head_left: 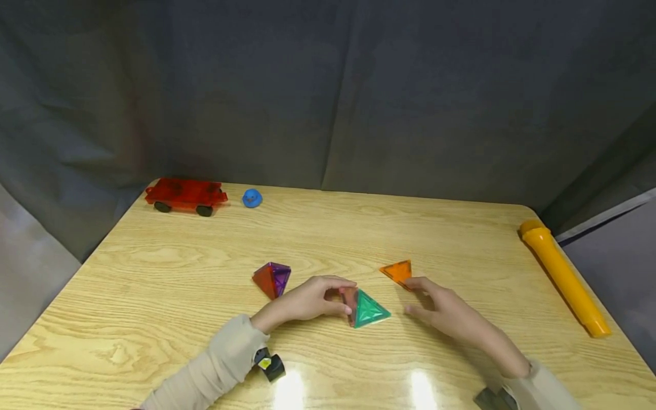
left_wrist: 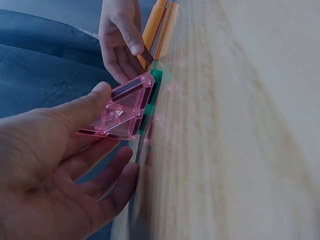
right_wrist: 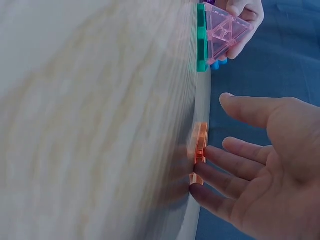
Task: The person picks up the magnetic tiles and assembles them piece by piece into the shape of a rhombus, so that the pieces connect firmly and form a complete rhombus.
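Wearing pale sleeves [head_left: 230, 344] and a black device [head_left: 271, 365] on each wrist, a person has both arms stretched over a wood-grain table [head_left: 154, 313]. The left hand [head_left: 310, 299], left of centre, pinches a clear pink tile [head_left: 349, 302], a triangle, between thumb and forefinger; its other fingers are loosely bent beneath. The pink tile stands raised from the tabletop, one edge meeting the edge of a green tile [head_left: 371, 311], also a triangle, which lies flat and points right.

To the right, the right hand [head_left: 451, 313] is relaxed, its thumb well apart from the fingers and nothing clasped between them. Its fingertips touch an orange tile [head_left: 397, 272], another triangle, lying flat on the wood a little beyond the green one and apart from it.

Just beyond the left wrist sits a small pyramid [head_left: 271, 279], red-orange on one side and purple on the other. Along the right edge of the table lies a long yellow tube [head_left: 566, 279], slanting away.

At the far left corner rests a red car [head_left: 184, 193], low and flat with black wheels. Beside it is a small round blue toy [head_left: 252, 198]. Behind everything hangs a dark curtain [head_left: 328, 91].
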The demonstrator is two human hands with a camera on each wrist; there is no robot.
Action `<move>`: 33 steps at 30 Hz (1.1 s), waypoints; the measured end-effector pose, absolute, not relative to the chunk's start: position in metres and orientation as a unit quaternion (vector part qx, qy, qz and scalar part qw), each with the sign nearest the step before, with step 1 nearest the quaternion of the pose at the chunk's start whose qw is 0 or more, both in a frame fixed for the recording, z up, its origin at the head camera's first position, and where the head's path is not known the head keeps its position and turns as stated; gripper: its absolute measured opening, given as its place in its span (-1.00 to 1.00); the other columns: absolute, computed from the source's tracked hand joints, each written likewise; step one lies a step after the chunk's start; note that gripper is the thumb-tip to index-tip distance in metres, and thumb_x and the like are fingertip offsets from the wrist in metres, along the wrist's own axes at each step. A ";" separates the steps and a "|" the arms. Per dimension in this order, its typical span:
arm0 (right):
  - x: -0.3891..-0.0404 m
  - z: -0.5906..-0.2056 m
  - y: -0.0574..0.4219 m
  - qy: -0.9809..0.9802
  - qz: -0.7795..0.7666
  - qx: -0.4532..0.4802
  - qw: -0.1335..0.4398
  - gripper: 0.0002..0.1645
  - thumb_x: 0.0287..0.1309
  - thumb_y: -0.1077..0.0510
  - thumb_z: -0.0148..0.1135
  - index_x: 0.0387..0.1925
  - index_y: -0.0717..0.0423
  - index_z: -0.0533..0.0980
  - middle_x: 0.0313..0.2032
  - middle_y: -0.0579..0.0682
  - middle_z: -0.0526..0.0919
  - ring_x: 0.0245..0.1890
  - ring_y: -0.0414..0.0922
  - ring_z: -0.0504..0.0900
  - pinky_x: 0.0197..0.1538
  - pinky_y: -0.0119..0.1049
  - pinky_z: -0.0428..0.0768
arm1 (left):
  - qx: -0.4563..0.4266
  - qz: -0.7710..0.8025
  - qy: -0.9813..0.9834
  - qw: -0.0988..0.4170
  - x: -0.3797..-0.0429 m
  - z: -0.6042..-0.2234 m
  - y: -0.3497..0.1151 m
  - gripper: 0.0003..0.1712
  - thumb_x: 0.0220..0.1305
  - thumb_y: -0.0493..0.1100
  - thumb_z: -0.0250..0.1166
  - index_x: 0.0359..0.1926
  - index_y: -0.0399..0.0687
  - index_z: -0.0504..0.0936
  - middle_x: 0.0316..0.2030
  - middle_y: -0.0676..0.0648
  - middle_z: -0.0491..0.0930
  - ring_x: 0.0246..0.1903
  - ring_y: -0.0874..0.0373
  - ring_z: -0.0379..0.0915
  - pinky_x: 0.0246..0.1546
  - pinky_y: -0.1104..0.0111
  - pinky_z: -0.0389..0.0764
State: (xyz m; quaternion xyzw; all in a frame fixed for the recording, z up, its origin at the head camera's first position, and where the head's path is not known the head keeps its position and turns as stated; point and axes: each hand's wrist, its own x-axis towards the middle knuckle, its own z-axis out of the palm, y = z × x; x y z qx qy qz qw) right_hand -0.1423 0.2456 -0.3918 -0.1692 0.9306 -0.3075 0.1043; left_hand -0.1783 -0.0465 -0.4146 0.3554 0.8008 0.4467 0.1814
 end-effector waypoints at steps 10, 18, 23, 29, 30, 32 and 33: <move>-0.169 -0.396 0.260 0.927 -0.330 -0.171 0.054 -0.38 0.14 0.15 0.32 0.19 0.29 0.37 0.13 0.29 0.48 0.04 0.23 0.51 -0.01 0.04 0.55 | 0.347 0.450 0.801 0.186 -0.178 -0.413 -0.047 -0.39 0.24 -0.16 0.31 0.28 -0.23 0.41 0.20 -0.17 0.46 0.23 -0.02 0.32 0.25 0.18 0.30; -0.201 -0.409 0.275 0.906 -0.368 -0.183 0.108 -0.11 0.02 0.06 0.43 0.30 0.27 0.23 0.22 0.31 0.36 0.17 0.27 0.37 0.13 0.13 0.41 | 0.340 0.448 0.805 0.189 -0.178 -0.413 -0.047 -0.39 0.23 -0.14 0.32 0.27 -0.21 0.42 0.21 -0.17 0.45 0.24 -0.03 0.30 0.26 0.17 0.29; -0.210 -0.415 0.275 0.876 -0.415 -0.201 0.140 -0.10 0.00 0.18 0.43 0.29 0.40 0.20 0.26 0.41 0.27 0.31 0.36 0.13 0.28 0.21 0.15 | 0.341 0.445 0.807 0.185 -0.178 -0.414 -0.047 -0.39 0.24 -0.13 0.31 0.27 -0.20 0.42 0.21 -0.17 0.45 0.25 -0.03 0.30 0.26 0.15 0.29; -0.209 -0.415 0.273 0.873 -0.420 -0.204 0.138 -0.13 -0.03 0.26 0.43 0.26 0.43 0.22 0.21 0.39 0.33 0.29 0.35 0.17 0.28 0.21 0.15 | 0.345 0.446 0.804 0.188 -0.179 -0.415 -0.047 -0.39 0.25 -0.13 0.30 0.28 -0.21 0.41 0.20 -0.16 0.46 0.23 -0.01 0.31 0.24 0.19 0.32; -0.208 -0.415 0.273 0.876 -0.417 -0.204 0.131 -0.14 -0.05 0.27 0.44 0.25 0.42 0.23 0.19 0.37 0.36 0.27 0.34 0.21 0.28 0.20 0.17 | 0.345 0.447 0.803 0.189 -0.179 -0.415 -0.047 -0.39 0.25 -0.14 0.30 0.28 -0.22 0.41 0.20 -0.16 0.46 0.23 -0.01 0.31 0.23 0.20 0.32; -0.206 -0.416 0.272 0.882 -0.411 -0.201 0.116 -0.16 -0.08 0.29 0.46 0.23 0.39 0.27 0.12 0.32 0.40 0.15 0.26 0.35 0.21 0.02 0.37 | 0.344 0.448 0.803 0.190 -0.178 -0.415 -0.047 -0.39 0.25 -0.14 0.30 0.28 -0.22 0.40 0.20 -0.16 0.46 0.23 -0.01 0.32 0.24 0.20 0.32; -0.205 -0.417 0.271 0.885 -0.406 -0.201 0.104 -0.16 -0.11 0.30 0.47 0.22 0.38 0.29 0.07 0.30 0.42 0.07 0.19 0.40 0.13 -0.09 0.46 | 0.344 0.447 0.804 0.190 -0.178 -0.415 -0.047 -0.39 0.25 -0.14 0.30 0.28 -0.22 0.40 0.20 -0.16 0.46 0.23 -0.01 0.32 0.24 0.20 0.32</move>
